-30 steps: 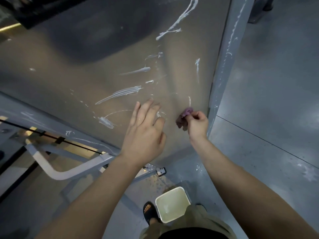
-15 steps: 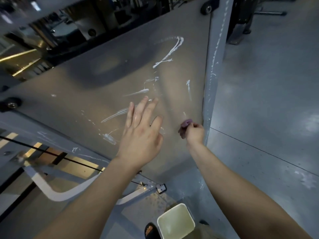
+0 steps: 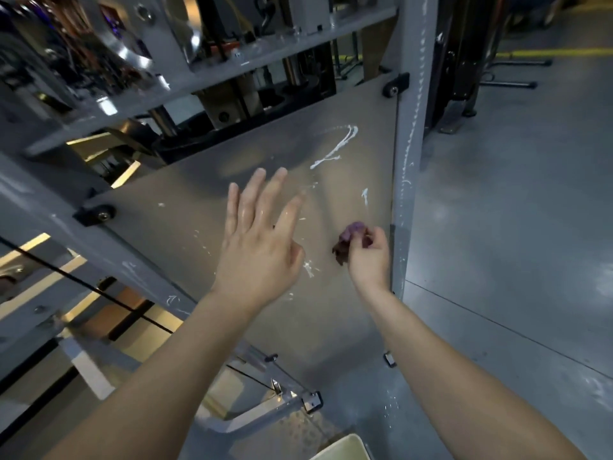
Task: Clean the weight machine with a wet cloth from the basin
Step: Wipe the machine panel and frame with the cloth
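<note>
Head view (only view available).

Task item: small bunched purple cloth (image 3: 348, 235), out of the basin and against the flat grey-beige panel of the weight machine (image 3: 185, 240), low on the panel's right side, near the grey upright steel post (image 3: 409, 154).

Hands: right hand (image 3: 368, 257) has its fingers curled and pinches the cloth at its upper edge. Left hand (image 3: 258, 247) holds nothing, its fingers straight and spread over the middle of the panel. Cannot tell whether the palm touches the surface. The fingers show a wet sheen.

Basin: pale cream rectangular plastic basin (image 3: 341, 448), only its corner visible at the bottom edge, on the grey concrete floor (image 3: 517, 227) below the panel. Well apart from both hands.

Soil left, as seen:
- long curved white streak (image 3: 338, 147) near the top right of the panel, above both hands
- short white streak (image 3: 365, 195) just above the cloth
- white flecks (image 3: 308, 268) between the two hands, beside the left thumb
- a dotted line of white drips down the post
- faint white marks on the slanted grey frame beam (image 3: 132, 260) at lower left

Judgement on progress: fetching and wetting the cloth looks done, and wiping is under way at the lower right of the panel. Most of the marks are not yet wiped, so I put the job at an early-to-middle stage. Left to do: the upper streak, the flecks, the post, then the beam. The rest of the machine above is too cluttered to assess.
</note>
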The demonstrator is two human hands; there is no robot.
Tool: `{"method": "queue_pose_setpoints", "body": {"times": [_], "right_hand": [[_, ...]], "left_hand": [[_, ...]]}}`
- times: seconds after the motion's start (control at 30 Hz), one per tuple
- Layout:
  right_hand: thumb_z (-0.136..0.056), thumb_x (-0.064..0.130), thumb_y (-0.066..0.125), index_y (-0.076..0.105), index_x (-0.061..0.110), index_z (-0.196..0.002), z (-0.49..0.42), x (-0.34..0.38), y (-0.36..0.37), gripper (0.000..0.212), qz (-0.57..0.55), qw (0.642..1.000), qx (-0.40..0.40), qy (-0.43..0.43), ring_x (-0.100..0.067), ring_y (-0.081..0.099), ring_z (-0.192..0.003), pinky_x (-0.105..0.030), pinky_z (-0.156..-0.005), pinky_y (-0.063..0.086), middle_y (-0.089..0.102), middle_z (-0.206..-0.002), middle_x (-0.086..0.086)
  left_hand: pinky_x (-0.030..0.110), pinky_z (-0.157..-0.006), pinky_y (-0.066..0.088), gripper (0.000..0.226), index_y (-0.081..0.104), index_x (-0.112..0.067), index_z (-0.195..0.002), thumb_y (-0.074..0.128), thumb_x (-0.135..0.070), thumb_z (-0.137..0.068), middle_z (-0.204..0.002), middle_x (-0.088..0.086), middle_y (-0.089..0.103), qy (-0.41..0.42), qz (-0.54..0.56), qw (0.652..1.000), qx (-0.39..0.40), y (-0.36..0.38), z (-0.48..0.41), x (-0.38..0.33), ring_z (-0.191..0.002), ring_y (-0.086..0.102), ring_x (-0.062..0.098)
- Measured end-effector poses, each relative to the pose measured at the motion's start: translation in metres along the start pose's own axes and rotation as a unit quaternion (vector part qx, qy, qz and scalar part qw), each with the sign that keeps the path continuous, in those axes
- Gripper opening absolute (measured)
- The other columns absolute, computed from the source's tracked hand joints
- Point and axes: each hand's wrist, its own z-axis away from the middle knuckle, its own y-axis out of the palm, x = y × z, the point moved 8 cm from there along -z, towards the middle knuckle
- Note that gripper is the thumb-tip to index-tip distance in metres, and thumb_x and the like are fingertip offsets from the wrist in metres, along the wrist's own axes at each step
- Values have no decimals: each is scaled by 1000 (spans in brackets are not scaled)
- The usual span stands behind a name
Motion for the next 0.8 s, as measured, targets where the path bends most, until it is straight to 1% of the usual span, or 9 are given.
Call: {"method": "queue_pose_setpoints", "body": {"times": [0.13, 0.23, 0.3, 0.4, 0.43, 0.47, 0.57, 0.63, 0.8], "right_hand": [[-101, 24, 50, 51, 25, -97, 1, -25, -10, 4, 34, 998, -4, 59, -26, 69, -82, -34, -72, 51, 72, -99, -9], [-106, 2, 32, 44, 17, -92, 7, -29, -15, 24, 16, 992, -56, 112, -17, 58, -55, -16, -42, 42, 60, -79, -6], [-101, -5, 31, 47, 14, -92, 8, -21, -11, 26, 9, 992, -63, 107, -17, 54, -54, -13, -36, 36, 56, -73, -3], [-96, -1, 43, 51, 13, -93, 7, -7, -6, 17, 27, 998, -32, 39, -4, 62, -63, -17, -55, 46, 66, -80, 1], [-97, 4, 46, 52, 14, -95, 7, -13, -8, 12, 58, 998, -22, 27, -7, 65, -71, -21, -62, 48, 69, -86, 0], [-98, 7, 46, 52, 16, -95, 6, -24, -11, 11, 67, 997, -18, 35, -15, 65, -74, -25, -62, 48, 70, -89, -1], [-103, 4, 32, 45, 19, -89, 7, -57, -17, 25, 17, 988, -40, 148, -24, 53, -59, -22, -41, 36, 61, -81, -7], [-102, 4, 30, 49, 15, -90, 8, -58, -13, 25, -12, 981, -50, 188, -26, 54, -61, -25, -42, 39, 59, -80, -11], [-93, 10, 46, 50, 26, -86, 6, -14, 2, 18, 32, 999, -17, 7, -26, 66, -76, -35, -67, 54, 69, -84, -4]], "left_hand": [[53, -127, -4, 82, 25, -12, -162, 46, -28, -84, -168, 11, 17, -35, -24, 999, -15, -19, -26, 16, -157, 6, 33], [56, -127, 1, 88, 14, -8, -163, 36, -32, -82, -167, 12, 19, -53, -53, 997, -12, -21, -41, 23, -156, 10, 33], [56, -127, 3, 90, 14, -7, -163, 40, -31, -80, -164, 13, 25, -60, -59, 996, -25, -20, -45, 23, -154, 17, 34], [54, -126, 2, 92, 15, -8, -163, 48, -29, -79, -160, 14, 30, -76, -53, 995, -43, -15, -46, 22, -150, 22, 36], [53, -126, 2, 93, 16, -8, -163, 49, -29, -78, -159, 14, 31, -77, -59, 994, -47, -14, -47, 20, -149, 23, 36], [54, -125, 2, 93, 17, -8, -163, 49, -29, -78, -158, 14, 32, -79, -66, 994, -49, -14, -48, 19, -148, 24, 37], [55, -125, 8, 91, 21, -7, -161, 50, -27, -77, -156, 14, 36, -92, -80, 991, -62, -15, -50, 21, -146, 29, 37], [55, -125, 10, 90, 23, -7, -161, 52, -25, -78, -157, 13, 37, -90, -90, 990, -68, -14, -50, 19, -145, 31, 37], [56, -124, 15, 91, 24, -7, -160, 53, -25, -76, -155, 14, 40, -85, -109, 988, -75, -14, -50, 20, -143, 34, 37]]}}
